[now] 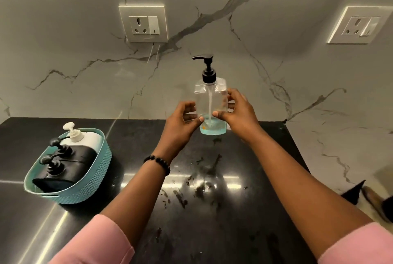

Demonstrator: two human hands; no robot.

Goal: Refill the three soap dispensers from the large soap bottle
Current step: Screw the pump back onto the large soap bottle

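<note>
Dispenser: your left hand (pixel 182 122) and right hand (pixel 237 112) grip the clear dispenser (pixel 210 102).
Room: basket (pixel 93 183) at nine o'clock, near the counter (pixel 244 168) edge.

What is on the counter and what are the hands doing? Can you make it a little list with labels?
held: clear dispenser, black pump on, a little blue soap at the bottom
left hand: grips the dispenser's left side
right hand: grips its right side
basket: teal, on the left of the counter
in basket: white pump bottle, two black pump bottles
wall: two sockets
</note>
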